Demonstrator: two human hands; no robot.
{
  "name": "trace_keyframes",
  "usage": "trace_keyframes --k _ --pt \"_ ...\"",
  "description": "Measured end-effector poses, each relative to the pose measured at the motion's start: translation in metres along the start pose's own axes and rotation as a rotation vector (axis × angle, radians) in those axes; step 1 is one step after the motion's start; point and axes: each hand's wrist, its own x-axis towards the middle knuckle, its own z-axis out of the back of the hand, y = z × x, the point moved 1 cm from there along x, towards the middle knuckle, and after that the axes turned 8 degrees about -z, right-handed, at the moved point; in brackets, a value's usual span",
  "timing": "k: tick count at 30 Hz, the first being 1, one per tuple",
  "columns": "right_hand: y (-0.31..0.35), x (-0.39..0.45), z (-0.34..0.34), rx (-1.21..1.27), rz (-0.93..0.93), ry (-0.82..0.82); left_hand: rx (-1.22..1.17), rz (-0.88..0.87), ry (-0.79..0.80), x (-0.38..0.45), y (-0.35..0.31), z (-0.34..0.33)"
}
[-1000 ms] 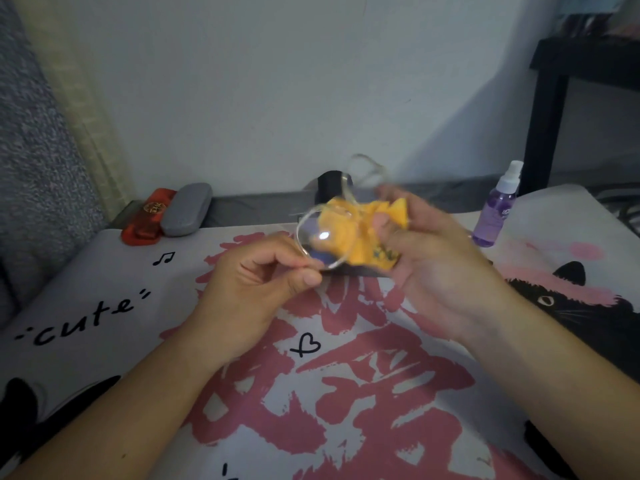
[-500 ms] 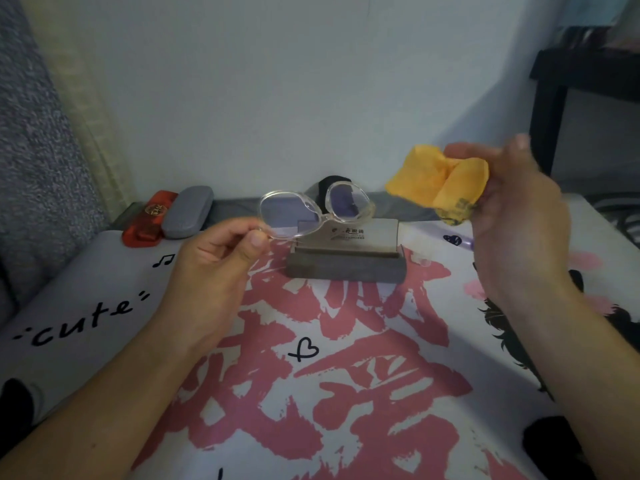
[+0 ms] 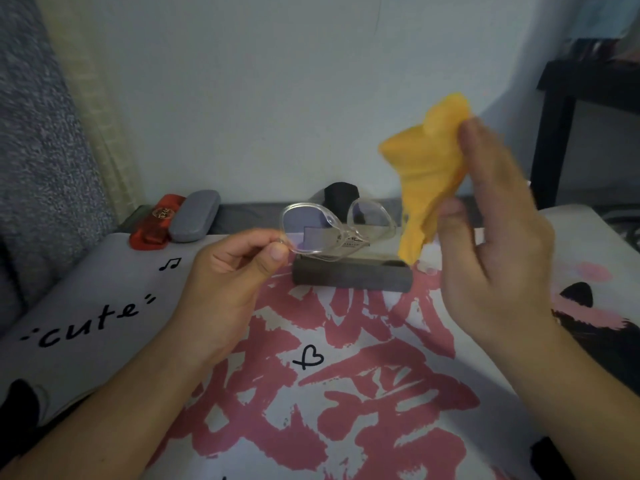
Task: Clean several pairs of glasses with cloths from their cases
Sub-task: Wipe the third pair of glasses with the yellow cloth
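Observation:
My left hand [image 3: 230,271] pinches the left end of a pair of clear-framed glasses [image 3: 337,225], holding them level above the table, lenses facing me. To the right and higher, my right hand [image 3: 491,237] holds an orange cleaning cloth [image 3: 427,174] between thumb and fingers; the cloth hangs loose and is apart from the glasses. Behind the glasses an open grey case [image 3: 351,275] lies on the table.
A red case [image 3: 154,223] and a shut grey case [image 3: 195,220] lie at the table's back left. A black object [image 3: 341,195] stands behind the open case. The mat [image 3: 311,393] has pink print and the word "cute". A dark side table [image 3: 585,95] stands at far right.
A second ago both hands held the cloth against the glasses. They have parted: the left keeps the glasses, and the right has lifted the cloth up to the right, where it has unfolded.

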Motion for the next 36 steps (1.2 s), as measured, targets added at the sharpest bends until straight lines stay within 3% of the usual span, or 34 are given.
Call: trace_keyframes --k 2,4,8,10,12,14,16,20,26,29,32,36 --pt "0.006 0.000 0.001 -0.077 0.042 -0.116 -0.006 0.007 -0.004 -0.001 0.000 -0.002" --pt "0.009 0.000 -0.001 -0.145 0.076 -0.112 -0.011 0.006 -0.001 -0.001 0.001 -0.002" --pt "0.014 -0.010 -0.023 -0.238 -0.018 0.327 -0.038 0.005 -0.002 -0.001 0.001 -0.002" --pt "0.016 -0.019 -0.031 -0.150 -0.059 0.518 -0.072 0.007 0.004 -0.001 0.001 -0.003" --pt "0.018 -0.022 -0.031 0.001 -0.124 0.590 -0.114 0.020 0.006 -0.002 0.000 -0.003" --pt "0.015 -0.019 -0.026 0.150 -0.183 0.528 -0.149 0.033 0.002 -0.001 -0.001 -0.002" --pt "0.007 -0.013 -0.022 0.173 -0.117 0.359 -0.219 0.042 -0.003 0.001 -0.001 -0.001" --pt "-0.012 -0.010 -0.027 -0.108 0.149 0.292 -0.292 0.073 0.039 0.001 -0.002 0.001" --pt "-0.014 -0.005 -0.044 -0.314 0.319 0.062 -0.334 0.111 0.161 -0.006 -0.006 -0.011" --pt "-0.019 -0.006 -0.048 -0.385 0.337 0.141 -0.312 0.125 0.122 -0.005 -0.010 -0.010" --pt "-0.022 -0.012 -0.049 -0.417 0.321 0.341 -0.266 0.169 0.050 -0.003 -0.011 -0.005" --pt "-0.014 -0.018 -0.046 -0.298 0.296 0.504 -0.311 0.180 0.036 0.001 -0.007 0.001"
